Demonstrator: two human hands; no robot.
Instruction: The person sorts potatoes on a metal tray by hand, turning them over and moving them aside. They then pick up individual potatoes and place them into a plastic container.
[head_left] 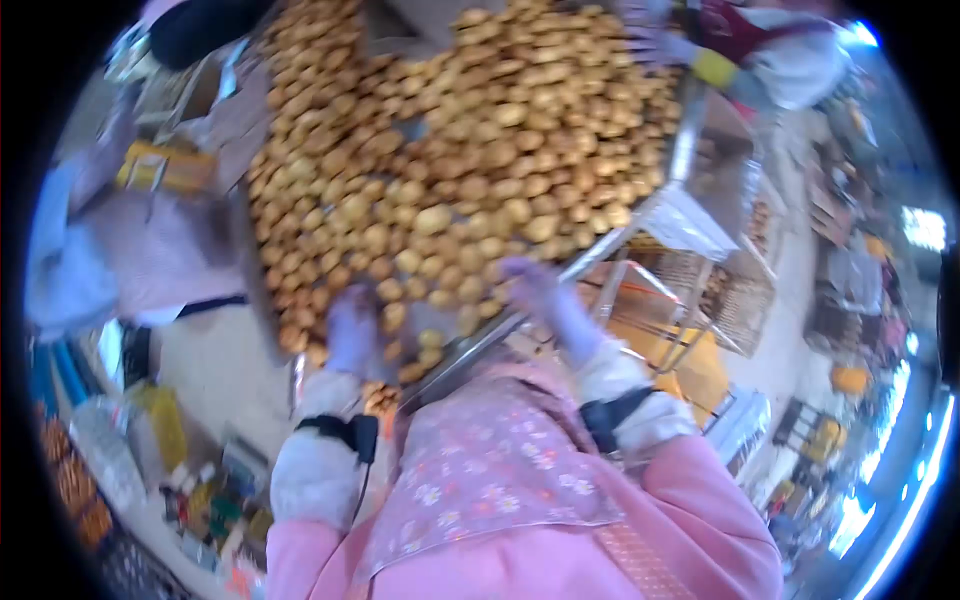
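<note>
Across the tilted-looking bench (470, 352), round yellow-brown produce (500, 150) lies heaped, thinner at near corner. Co-workers at left (160, 245) and far right (800, 60). Step, my read: handling the near edge. Left hand (352, 332) at near-left produce, right hand (548, 302) by the rail. Blur: can't tell finger spread or grip, either hand. Next move calls for rail clearance.

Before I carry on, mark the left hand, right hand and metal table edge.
Left hand (549, 303), head view, back of hand.
Right hand (352, 330), head view, back of hand.
Metal table edge (590, 258), head view, rail near left hand.
</note>
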